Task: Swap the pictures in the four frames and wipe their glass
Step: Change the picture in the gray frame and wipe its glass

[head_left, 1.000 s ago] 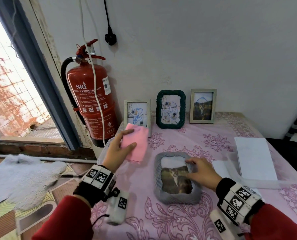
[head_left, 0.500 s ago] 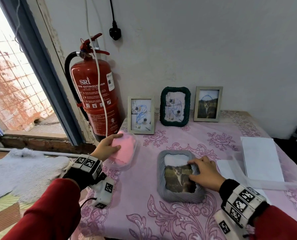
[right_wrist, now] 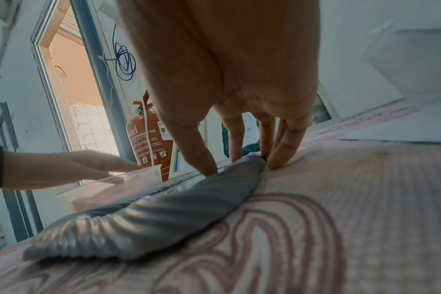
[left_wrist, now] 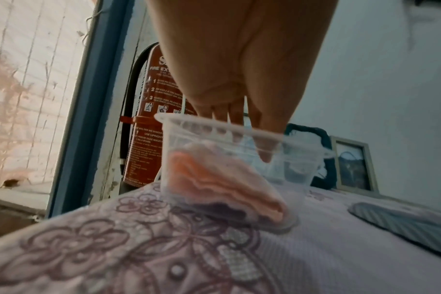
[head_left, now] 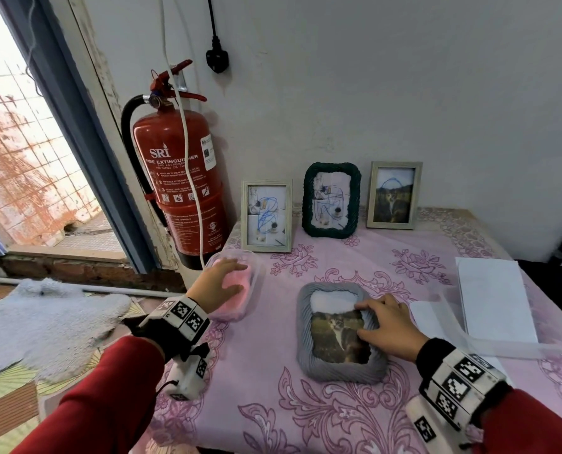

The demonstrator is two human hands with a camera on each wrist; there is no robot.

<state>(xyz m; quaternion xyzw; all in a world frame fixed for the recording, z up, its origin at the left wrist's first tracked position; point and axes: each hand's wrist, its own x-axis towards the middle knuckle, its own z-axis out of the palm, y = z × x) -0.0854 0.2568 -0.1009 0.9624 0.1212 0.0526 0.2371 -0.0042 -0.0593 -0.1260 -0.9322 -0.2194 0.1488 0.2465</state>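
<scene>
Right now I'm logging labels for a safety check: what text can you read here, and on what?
"SRI": fire extinguisher, white on red.
"FIRE EXTINGUISHER": same body, under the brand.
"1", "2", "3": numbered instruction steps below; their wording is too small to read.
"USE UPRIGHT": lower label, clearest in the left wrist view.
White sticker at its upper right: unreadable.
Wrist markers: patterns only, no words.

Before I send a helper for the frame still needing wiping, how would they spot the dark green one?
Find the red fire extinguisher by the wall. Three frames stand to its right; the dark green frame is the middle one, the only one with a rounded, ribbed border.
</scene>
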